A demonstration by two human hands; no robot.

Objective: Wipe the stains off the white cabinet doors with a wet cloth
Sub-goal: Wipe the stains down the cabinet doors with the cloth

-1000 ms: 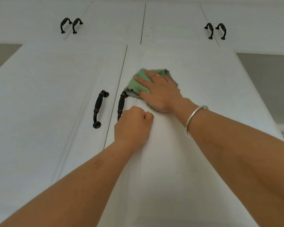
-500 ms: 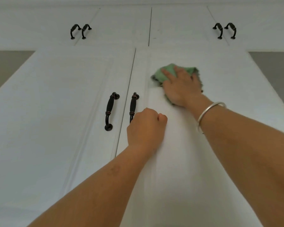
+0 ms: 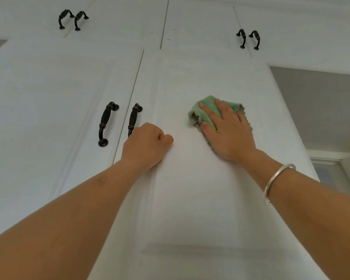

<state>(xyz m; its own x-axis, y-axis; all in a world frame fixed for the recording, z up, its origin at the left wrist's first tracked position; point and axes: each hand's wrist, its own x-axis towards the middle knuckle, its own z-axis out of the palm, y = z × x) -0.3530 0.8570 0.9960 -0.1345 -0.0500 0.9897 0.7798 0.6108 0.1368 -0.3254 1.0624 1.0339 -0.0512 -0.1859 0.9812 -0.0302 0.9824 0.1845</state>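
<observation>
Right forearm: bare, with a silver bangle (image 3: 275, 180) just behind the wrist.

Left hand (image 3: 146, 144): curled into a fist, nothing visible in it. It rests against the right cabinet door (image 3: 190, 209) near that door's left edge and hides the lower end of the right door handle (image 3: 134, 118).

Right hand (image 3: 228, 134): flat, fingers straight and spread, pressing the green cloth (image 3: 202, 110) onto the raised middle panel of the right cabinet door, up and to the right of the left hand. The cloth is bunched, and its frayed grey edge shows beside the thumb and along the far side of the palm.

Left cabinet door (image 3: 49, 118): white, shut, carrying the left door handle (image 3: 105, 124) – dark and upright, just beside its twin across the gap between the doors.

Upper cabinet doors (image 3: 119, 23): white, shut – two pairs of small dark handles, one at left (image 3: 72, 19) and one at right (image 3: 249, 39).

Grey wall (image 3: 321, 108): to the right of the cabinet.
</observation>
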